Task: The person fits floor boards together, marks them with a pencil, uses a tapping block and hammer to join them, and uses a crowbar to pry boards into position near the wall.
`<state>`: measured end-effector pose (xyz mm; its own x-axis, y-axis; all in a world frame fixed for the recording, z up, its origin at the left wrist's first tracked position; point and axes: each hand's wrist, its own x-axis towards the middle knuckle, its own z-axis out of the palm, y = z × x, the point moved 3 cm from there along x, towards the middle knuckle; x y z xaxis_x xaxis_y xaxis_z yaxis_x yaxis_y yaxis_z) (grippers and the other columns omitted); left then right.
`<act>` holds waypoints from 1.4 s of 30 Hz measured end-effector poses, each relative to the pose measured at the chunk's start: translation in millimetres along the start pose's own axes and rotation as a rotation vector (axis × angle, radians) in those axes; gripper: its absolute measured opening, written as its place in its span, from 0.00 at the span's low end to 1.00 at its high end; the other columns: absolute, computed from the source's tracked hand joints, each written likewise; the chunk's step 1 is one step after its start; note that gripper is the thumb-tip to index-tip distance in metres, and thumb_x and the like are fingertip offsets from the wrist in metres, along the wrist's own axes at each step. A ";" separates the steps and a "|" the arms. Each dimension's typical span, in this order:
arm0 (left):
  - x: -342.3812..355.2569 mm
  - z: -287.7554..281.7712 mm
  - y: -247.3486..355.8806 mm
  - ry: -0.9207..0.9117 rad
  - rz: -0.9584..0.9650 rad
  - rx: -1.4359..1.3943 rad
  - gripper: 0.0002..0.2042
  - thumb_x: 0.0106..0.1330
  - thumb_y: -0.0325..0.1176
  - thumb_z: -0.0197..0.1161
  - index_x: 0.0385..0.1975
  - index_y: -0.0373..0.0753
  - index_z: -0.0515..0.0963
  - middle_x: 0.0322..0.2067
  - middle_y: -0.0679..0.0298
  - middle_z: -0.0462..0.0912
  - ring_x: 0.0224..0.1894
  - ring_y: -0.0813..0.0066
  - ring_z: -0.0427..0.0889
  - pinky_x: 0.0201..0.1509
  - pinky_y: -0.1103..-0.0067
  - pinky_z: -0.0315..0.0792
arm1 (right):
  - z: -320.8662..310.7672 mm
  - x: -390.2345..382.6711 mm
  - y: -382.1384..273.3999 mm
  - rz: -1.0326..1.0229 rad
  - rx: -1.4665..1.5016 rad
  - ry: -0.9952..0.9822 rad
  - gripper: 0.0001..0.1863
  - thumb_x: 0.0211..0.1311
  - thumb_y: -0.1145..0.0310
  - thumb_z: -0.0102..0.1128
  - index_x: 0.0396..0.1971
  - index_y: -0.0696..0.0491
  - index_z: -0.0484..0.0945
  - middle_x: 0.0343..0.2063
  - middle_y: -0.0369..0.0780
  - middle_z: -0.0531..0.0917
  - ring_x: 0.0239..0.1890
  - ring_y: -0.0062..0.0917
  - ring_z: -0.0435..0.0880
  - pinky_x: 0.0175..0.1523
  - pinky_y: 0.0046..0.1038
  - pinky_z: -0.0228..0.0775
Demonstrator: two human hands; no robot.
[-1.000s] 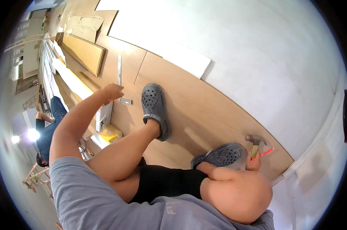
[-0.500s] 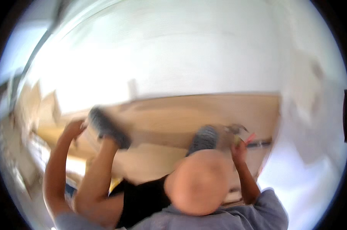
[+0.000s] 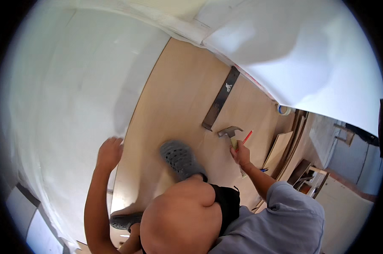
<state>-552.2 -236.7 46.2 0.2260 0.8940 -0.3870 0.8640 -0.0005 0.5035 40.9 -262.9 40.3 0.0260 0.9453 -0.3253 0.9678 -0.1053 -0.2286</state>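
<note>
My right hand is closed round the handle of a claw hammer, its metal head pointing away from me. A thin red stick, like a pencil or marker, sticks out of the same grip. My left hand has its fingers curled in at the edge of a large white panel. Whatever lies inside those fingers is hidden. Between my hands spreads a light brown wooden board, with my grey clog on it.
A dark flat metal bar with a bent end lies on the board beyond the hammer. White sheeting hangs at the upper right. A roll of tape and wooden strips are to the right. My other clog is at the lower left.
My view has turned and sharpened from a blur. My left hand, formerly near one clog, is now at the white panel's edge. The red stick remains in my right hand.
</note>
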 end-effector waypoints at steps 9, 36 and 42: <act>164.7 -1.7 93.1 0.130 0.137 0.389 0.36 0.66 0.38 0.65 0.72 0.34 0.59 0.75 0.54 0.55 0.77 0.58 0.54 0.80 0.67 0.51 | 8.5 3.7 6.4 0.151 0.043 0.127 0.18 0.62 0.59 0.67 0.45 0.53 0.76 0.39 0.48 0.82 0.39 0.44 0.84 0.43 0.44 0.77; 210.9 13.4 119.0 -0.046 -0.061 0.421 0.50 0.55 0.32 0.75 0.75 0.31 0.50 0.78 0.52 0.45 0.80 0.56 0.47 0.81 0.67 0.49 | -1.9 265.5 -195.9 0.354 0.323 0.381 0.33 0.46 0.53 0.74 0.47 0.60 0.75 0.42 0.54 0.80 0.43 0.49 0.82 0.46 0.45 0.79; 209.4 16.5 111.9 -0.032 -0.030 0.430 0.51 0.53 0.33 0.77 0.75 0.32 0.51 0.78 0.52 0.45 0.79 0.56 0.48 0.81 0.67 0.51 | 9.5 288.3 -246.8 0.250 0.392 0.540 0.29 0.48 0.56 0.74 0.42 0.62 0.73 0.38 0.53 0.80 0.44 0.46 0.80 0.45 0.44 0.78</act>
<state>-400.8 -57.0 8.8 0.2059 0.8822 -0.4236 0.9777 -0.1673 0.1269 -192.8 32.6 -5.8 0.4542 0.8885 0.0655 0.7578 -0.3467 -0.5528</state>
